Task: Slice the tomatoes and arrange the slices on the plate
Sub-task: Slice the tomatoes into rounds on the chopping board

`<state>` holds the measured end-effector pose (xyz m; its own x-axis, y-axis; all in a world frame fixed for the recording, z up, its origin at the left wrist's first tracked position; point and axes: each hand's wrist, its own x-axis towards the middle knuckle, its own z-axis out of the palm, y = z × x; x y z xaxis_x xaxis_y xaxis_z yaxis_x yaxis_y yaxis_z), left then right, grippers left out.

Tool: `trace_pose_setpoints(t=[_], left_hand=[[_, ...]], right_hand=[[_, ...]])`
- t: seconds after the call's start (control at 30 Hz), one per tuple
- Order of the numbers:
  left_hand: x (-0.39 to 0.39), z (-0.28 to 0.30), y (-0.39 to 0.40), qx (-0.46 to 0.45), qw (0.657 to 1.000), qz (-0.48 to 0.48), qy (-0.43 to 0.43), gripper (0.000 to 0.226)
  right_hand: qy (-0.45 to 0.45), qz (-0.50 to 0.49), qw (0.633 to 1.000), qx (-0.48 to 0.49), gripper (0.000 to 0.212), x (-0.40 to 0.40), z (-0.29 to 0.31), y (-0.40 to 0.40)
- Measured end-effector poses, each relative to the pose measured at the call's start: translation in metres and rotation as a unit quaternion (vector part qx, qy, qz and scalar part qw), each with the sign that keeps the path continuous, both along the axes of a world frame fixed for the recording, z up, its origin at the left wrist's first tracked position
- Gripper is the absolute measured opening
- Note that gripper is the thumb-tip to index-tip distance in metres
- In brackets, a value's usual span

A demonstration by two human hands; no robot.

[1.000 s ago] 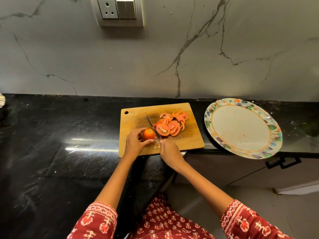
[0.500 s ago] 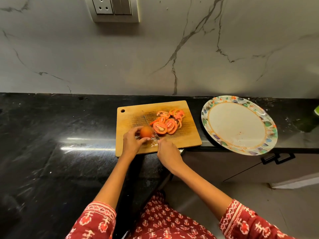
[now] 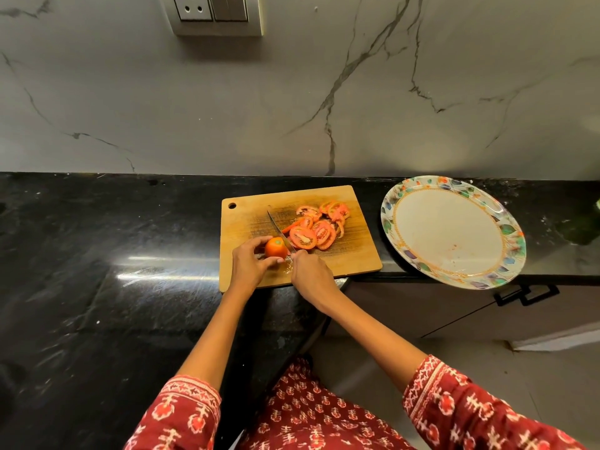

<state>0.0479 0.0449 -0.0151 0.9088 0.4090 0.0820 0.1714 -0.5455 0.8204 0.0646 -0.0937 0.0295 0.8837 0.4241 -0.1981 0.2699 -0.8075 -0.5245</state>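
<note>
A wooden cutting board [image 3: 246, 222] lies on the black counter. My left hand [image 3: 248, 266] grips the remaining piece of an orange-red tomato [image 3: 275, 248] near the board's front edge. My right hand [image 3: 310, 276] holds a knife [image 3: 278, 228], its blade set against the tomato's right side and pointing away from me. Several tomato slices [image 3: 316, 230] lie piled on the board to the right of the blade. A white plate [image 3: 451, 232] with a flowered rim sits to the right of the board, holding no slices.
The black stone counter [image 3: 107, 254] stretches far to the left. The plate overhangs the counter's front edge above a cabinet handle [image 3: 526, 295]. A marble wall with a switch panel [image 3: 216, 14] rises behind the counter.
The knife blade has stayed at the tomato while my hands shifted slightly on the board. The view has tilted a little; the slices and plate have not moved.
</note>
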Motion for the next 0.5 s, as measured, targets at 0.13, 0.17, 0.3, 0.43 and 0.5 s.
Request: trace_pose_setpoints(t=[0.13,0.17,0.3,0.43,0.5], left_hand=[[0.000,0.000,0.000,-0.005,1.000,-0.002,-0.001,0.051],[-0.001,0.000,0.000,-0.012,1.000,-0.002,0.001,0.051],[-0.003,0.001,0.001,-0.032,0.999,0.003,-0.002,0.051],[-0.005,0.000,0.001,-0.031,0.999,-0.013,-0.002,0.048],[-0.005,0.000,0.002,-0.035,0.999,-0.015,-0.001,0.048]], right_hand=[[-0.004,-0.001,1.000,0.011,0.028,-0.007,-0.008,-0.007],[-0.003,-0.004,1.000,0.017,0.028,-0.008,-0.008,-0.009],[-0.010,-0.004,1.000,0.027,0.029,-0.010,-0.010,-0.004],[-0.008,0.004,1.000,0.016,0.028,-0.005,-0.006,0.002],[-0.011,0.003,1.000,0.012,0.028,-0.004,-0.006,0.003]])
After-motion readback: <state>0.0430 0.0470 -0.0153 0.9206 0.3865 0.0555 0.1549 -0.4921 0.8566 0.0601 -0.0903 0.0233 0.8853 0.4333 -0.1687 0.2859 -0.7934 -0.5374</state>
